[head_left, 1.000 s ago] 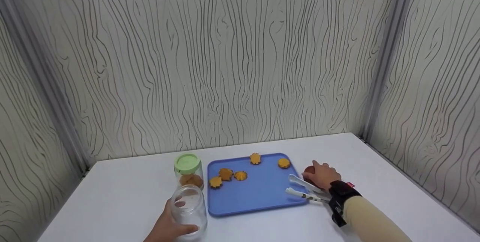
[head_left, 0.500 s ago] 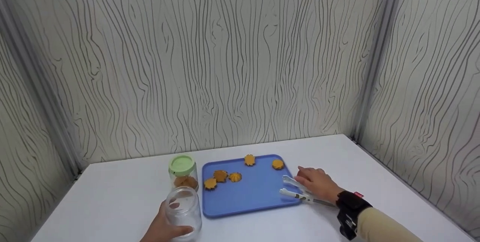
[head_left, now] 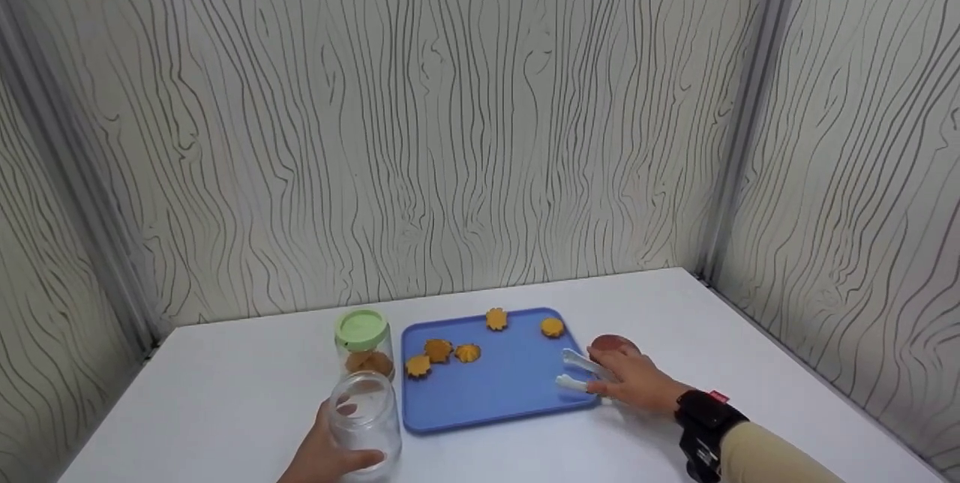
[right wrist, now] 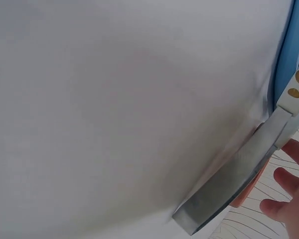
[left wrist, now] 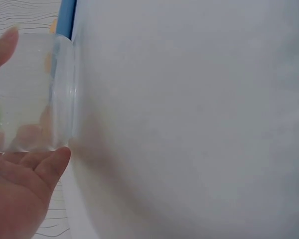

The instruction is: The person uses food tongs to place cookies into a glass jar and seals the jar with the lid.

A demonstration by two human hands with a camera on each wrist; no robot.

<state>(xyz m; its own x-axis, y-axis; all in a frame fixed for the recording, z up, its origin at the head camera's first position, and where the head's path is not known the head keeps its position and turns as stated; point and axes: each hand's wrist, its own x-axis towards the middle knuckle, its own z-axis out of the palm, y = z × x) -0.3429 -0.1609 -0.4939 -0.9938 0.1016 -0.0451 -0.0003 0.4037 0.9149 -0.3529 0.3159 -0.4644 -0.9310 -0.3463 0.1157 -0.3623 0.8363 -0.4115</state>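
My left hand [head_left: 324, 447] grips an uncapped clear jar [head_left: 381, 427], thumb on the near side and fingers behind. In the left wrist view the jar [left wrist: 64, 94] shows nothing inside except the fingers seen through its wall. Over the tongs [head_left: 576, 361] lies my right hand [head_left: 637, 382], its fingers spread toward their white tips. The right wrist view shows the metal tongs [right wrist: 229, 181], with brown spots on a white end, and fingers [right wrist: 289, 181] right beside them, not wrapped round. A reddish-brown round lid [head_left: 611, 342] is partly hidden behind the right hand.
A blue tray [head_left: 510, 385] holds several orange flower-shaped cookies [head_left: 496, 319]; the tongs' tips reach over its right edge. Behind the held jar stands another jar with a green lid [head_left: 362, 328] and cookies [head_left: 369, 364] inside. Wood-patterned walls [head_left: 450, 130] enclose the white table [head_left: 247, 393].
My right hand has let go of the reddish-brown lid and moved toward me, onto the tongs. The left hand keeps its hold on the jar. The view has shifted slightly.
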